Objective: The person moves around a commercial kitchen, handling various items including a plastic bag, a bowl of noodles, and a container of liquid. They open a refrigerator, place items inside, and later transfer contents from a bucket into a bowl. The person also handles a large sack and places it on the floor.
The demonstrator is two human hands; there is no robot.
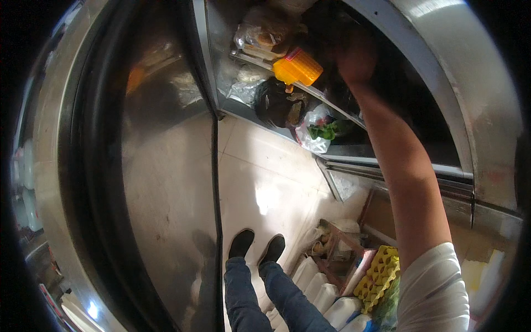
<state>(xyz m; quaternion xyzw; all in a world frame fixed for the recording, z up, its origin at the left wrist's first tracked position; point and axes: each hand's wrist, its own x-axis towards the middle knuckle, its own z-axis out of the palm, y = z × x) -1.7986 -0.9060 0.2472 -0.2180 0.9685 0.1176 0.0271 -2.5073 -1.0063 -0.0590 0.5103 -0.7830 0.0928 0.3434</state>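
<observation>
My right hand (pixel 356 58) reaches deep into an open steel refrigerator cabinet; it is dark and blurred there, so its fingers and anything in them cannot be made out. Left of it, an orange plastic container (pixel 298 67) with a ribbed body lies tilted at the front of a shelf (pixel 332 98). Plastic-wrapped food (pixel 265 35) sits beyond the container. On the level below are a dark, bag-like bundle (pixel 276 101) and a white plastic bag (pixel 316 130) with green leaves (pixel 323 131). My left hand is out of view.
The open steel door (pixel 170 186) with its black gasket stands at the left. Yellow egg trays (pixel 378 274), white bottle-like containers (pixel 323 296) and leafy greens (pixel 388 303) are at the lower right. My feet are on the tiled floor (pixel 265 178).
</observation>
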